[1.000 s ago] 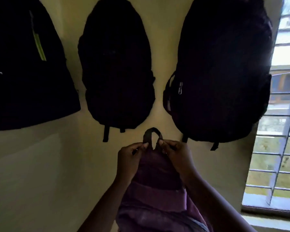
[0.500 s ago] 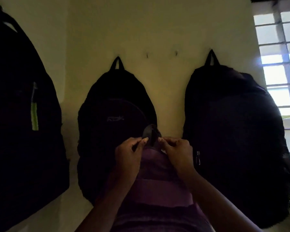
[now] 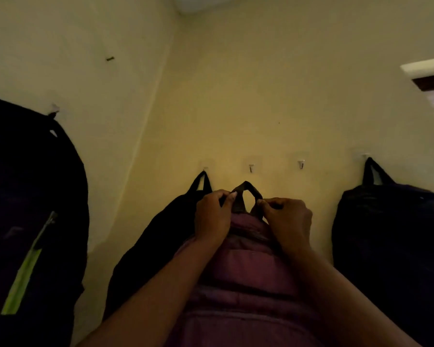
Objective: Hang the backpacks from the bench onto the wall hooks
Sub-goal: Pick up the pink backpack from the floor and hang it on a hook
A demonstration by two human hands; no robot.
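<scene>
I hold a purple backpack (image 3: 246,266) up against the yellow wall. My left hand (image 3: 212,216) pinches the left side of its dark top loop (image 3: 246,189), and my right hand (image 3: 287,220) pinches the right side. The loop stands open just below a bare wall hook (image 3: 251,168). A second bare hook (image 3: 301,164) is to its right. Three black backpacks hang on hooks: one behind my left arm (image 3: 158,236), one at far right (image 3: 391,234), and one with a green stripe at far left (image 3: 28,221).
The two walls meet in a corner (image 3: 161,78) left of the hooks. A small dark nail (image 3: 109,59) sticks out high on the left wall. A window frame edge (image 3: 431,78) shows at upper right.
Both hands have lifted the purple backpack upward, and my view has tilted up. The loop has risen from the middle of the hanging bags to just below the hooks.
</scene>
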